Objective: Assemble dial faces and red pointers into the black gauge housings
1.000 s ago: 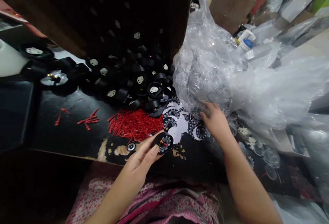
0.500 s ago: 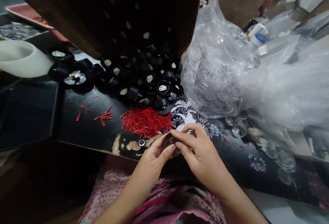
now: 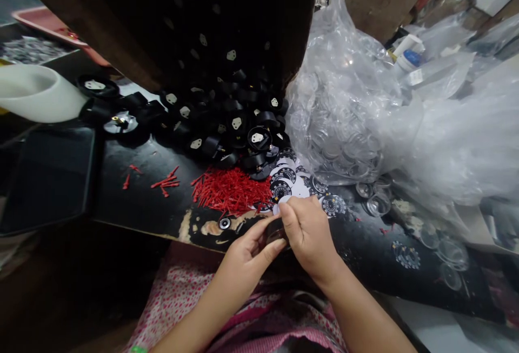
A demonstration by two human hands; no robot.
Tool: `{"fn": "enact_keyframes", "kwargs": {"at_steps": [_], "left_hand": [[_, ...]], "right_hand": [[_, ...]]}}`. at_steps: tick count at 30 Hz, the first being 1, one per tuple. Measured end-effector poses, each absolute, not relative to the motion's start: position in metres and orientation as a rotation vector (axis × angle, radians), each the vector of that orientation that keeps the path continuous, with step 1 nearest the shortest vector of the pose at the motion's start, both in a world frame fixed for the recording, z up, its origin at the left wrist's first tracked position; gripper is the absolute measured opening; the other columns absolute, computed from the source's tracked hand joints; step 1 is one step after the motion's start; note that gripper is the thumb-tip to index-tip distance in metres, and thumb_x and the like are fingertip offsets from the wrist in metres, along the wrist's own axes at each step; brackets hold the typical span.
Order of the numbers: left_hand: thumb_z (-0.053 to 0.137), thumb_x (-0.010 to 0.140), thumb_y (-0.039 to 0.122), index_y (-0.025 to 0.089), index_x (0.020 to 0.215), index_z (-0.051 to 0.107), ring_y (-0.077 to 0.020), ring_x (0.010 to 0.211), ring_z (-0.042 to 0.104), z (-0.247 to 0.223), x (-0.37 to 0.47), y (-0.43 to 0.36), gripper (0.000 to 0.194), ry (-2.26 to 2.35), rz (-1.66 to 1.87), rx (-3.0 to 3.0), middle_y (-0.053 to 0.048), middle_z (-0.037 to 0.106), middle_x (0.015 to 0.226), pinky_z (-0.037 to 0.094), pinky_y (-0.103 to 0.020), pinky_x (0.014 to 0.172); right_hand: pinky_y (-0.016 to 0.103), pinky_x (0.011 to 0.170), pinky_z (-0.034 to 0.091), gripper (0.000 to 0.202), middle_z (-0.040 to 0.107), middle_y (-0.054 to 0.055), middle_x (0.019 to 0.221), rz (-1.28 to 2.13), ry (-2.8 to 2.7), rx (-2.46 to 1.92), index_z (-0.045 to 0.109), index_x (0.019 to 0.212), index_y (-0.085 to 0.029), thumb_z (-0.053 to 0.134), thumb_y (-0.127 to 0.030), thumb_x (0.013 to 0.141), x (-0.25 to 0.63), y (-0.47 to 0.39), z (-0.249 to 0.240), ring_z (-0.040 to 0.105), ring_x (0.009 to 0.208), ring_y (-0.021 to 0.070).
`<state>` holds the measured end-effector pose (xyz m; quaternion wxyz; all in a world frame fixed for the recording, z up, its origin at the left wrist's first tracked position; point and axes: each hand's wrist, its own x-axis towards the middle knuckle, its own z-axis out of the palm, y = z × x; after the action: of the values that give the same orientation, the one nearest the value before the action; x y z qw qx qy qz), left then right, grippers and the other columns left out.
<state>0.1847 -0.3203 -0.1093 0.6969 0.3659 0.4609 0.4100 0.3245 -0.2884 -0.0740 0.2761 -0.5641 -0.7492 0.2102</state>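
My left hand (image 3: 253, 253) grips a small round dark gauge case (image 3: 276, 230) between thumb and fingers, near the table's front edge. Over the right side of the case, my right hand (image 3: 310, 232) is curled into a fist, its thumb bent at the top rim. Whatever that fist holds, if anything, is hidden. Just beyond the hands lie a heap of red pointers (image 3: 231, 190) and printed black dial plates (image 3: 281, 190). A small ring-shaped part (image 3: 224, 224) rests left of my left hand.
Many black gauge cases (image 3: 237, 123) are piled by a dark box (image 3: 194, 7). A plastic bag (image 3: 340, 110) of clear round covers stands right of them. Loose clear covers (image 3: 378, 204) lie on the right. On the left are a white container (image 3: 40, 96) and a dark tray (image 3: 48, 174).
My right hand has gone from fingertips on the case to a closed fist over its right side. My left hand keeps hold of the case, which has shifted slightly.
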Motion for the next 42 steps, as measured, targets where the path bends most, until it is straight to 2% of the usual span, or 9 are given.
{"fn": "enact_keyframes", "kwargs": {"at_steps": [5, 8, 10, 15, 18, 22, 32, 38, 42], "left_hand": [[0.067, 0.081, 0.049, 0.032, 0.119, 0.067, -0.0333, 0.122, 0.060, -0.123, 0.107, -0.365, 0.042, 1.492, 0.874, 0.859, -0.004, 0.072, 0.123, 0.039, -0.049, 0.112], [0.061, 0.083, 0.055, 0.027, 0.123, 0.064, -0.0375, 0.135, 0.046, -0.130, 0.051, -0.378, 0.049, 1.979, 0.867, 1.157, -0.009, 0.059, 0.140, 0.023, -0.053, 0.119], [0.058, 0.084, 0.055, 0.023, 0.126, 0.062, -0.0379, 0.137, 0.043, -0.128, 0.032, -0.368, 0.053, 2.129, 0.838, 1.452, -0.012, 0.055, 0.144, 0.024, -0.054, 0.118], [0.042, 0.097, 0.043, 0.016, 0.133, 0.054, -0.0266, 0.109, 0.068, -0.110, 0.042, -0.272, 0.047, 1.956, 0.955, 1.800, -0.015, 0.068, 0.126, 0.052, -0.041, 0.097], [0.053, 0.091, 0.037, 0.013, 0.135, 0.054, -0.0303, 0.117, 0.062, -0.105, 0.050, -0.208, 0.050, 1.921, 0.961, 1.952, -0.018, 0.059, 0.137, 0.045, -0.047, 0.104], [0.058, 0.086, 0.029, 0.019, 0.136, 0.055, -0.0303, 0.138, 0.044, -0.110, 0.048, -0.170, 0.051, 1.786, 0.850, 2.145, -0.011, 0.053, 0.147, 0.027, -0.048, 0.117], [0.049, 0.089, 0.043, 0.016, 0.127, 0.060, -0.0334, 0.120, 0.059, -0.119, 0.045, -0.166, 0.049, 1.834, 0.856, 2.053, -0.015, 0.067, 0.128, 0.040, -0.050, 0.106], [0.060, 0.082, 0.044, 0.017, 0.119, 0.064, -0.0380, 0.119, 0.060, -0.111, 0.049, -0.157, 0.047, 1.830, 0.997, 1.822, -0.017, 0.069, 0.123, 0.039, -0.053, 0.107], [0.062, 0.080, 0.049, 0.018, 0.133, 0.052, -0.0343, 0.122, 0.059, -0.099, 0.057, -0.186, 0.062, 1.796, 1.128, 1.580, -0.017, 0.061, 0.133, 0.045, -0.050, 0.104]], "right_hand": [[0.029, 0.072, 0.041, 0.029, 0.067, -0.001, 0.076, 0.957, -1.830, -1.450, 0.064, 0.094, -0.022, 0.042, -0.040, 0.101, 0.342, -0.288, -0.068, 0.061, 0.071, 0.0150], [0.028, 0.068, 0.042, 0.025, 0.067, 0.000, 0.076, 1.012, -1.785, -1.478, 0.064, 0.091, -0.021, 0.046, -0.036, 0.100, 0.340, -0.287, -0.069, 0.061, 0.070, 0.0151], [0.028, 0.069, 0.041, 0.022, 0.067, 0.000, 0.078, 1.061, -1.868, -1.430, 0.064, 0.087, -0.020, 0.048, -0.032, 0.098, 0.331, -0.286, -0.070, 0.061, 0.073, 0.0155], [0.029, 0.074, 0.040, 0.020, 0.068, 0.001, 0.083, 1.082, -2.056, -1.322, 0.064, 0.087, -0.021, 0.050, -0.029, 0.097, 0.317, -0.289, -0.065, 0.060, 0.077, 0.0160], [0.030, 0.073, 0.040, 0.023, 0.067, 0.001, 0.082, 1.105, -2.026, -1.404, 0.064, 0.086, -0.021, 0.048, -0.032, 0.098, 0.326, -0.293, -0.066, 0.059, 0.076, 0.0168], [0.030, 0.073, 0.041, 0.026, 0.067, 0.002, 0.082, 1.165, -1.970, -1.457, 0.064, 0.086, -0.020, 0.045, -0.034, 0.098, 0.335, -0.297, -0.074, 0.060, 0.078, 0.0176], [0.029, 0.072, 0.041, 0.024, 0.068, 0.003, 0.084, 1.241, -1.936, -1.451, 0.063, 0.082, -0.019, 0.047, -0.031, 0.096, 0.322, -0.291, -0.076, 0.061, 0.079, 0.0184], [0.029, 0.072, 0.042, 0.022, 0.068, 0.003, 0.082, 1.202, -1.935, -1.470, 0.063, 0.081, -0.019, 0.049, -0.029, 0.095, 0.324, -0.297, -0.075, 0.061, 0.078, 0.0193], [0.030, 0.074, 0.044, 0.019, 0.068, 0.003, 0.087, 1.217, -1.884, -1.438, 0.066, 0.094, -0.020, 0.049, -0.028, 0.095, 0.322, -0.299, -0.075, 0.061, 0.080, 0.0189]]}}
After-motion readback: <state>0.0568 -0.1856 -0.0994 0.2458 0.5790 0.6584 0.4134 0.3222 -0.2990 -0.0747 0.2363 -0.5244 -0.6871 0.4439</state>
